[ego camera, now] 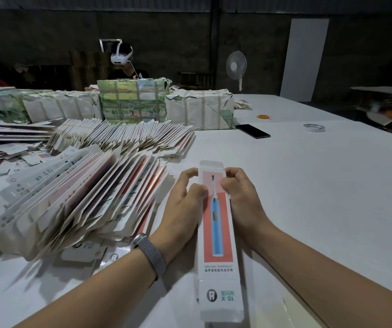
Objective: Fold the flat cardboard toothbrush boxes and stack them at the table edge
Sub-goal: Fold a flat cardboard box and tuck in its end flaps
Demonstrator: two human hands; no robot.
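The left hand (185, 197) and right hand (239, 197) pinch one toothbrush box (218, 233) from either side near its far end, fingers curled onto its edges, probably to square it up. It lies lengthwise on the table (308, 185), beside the flat boxes (83, 197) awaiting folding.

A long white toothbrush box (218, 233) with a red panel lies lengthwise, beside leaning heaps of flat boxes (91, 197)
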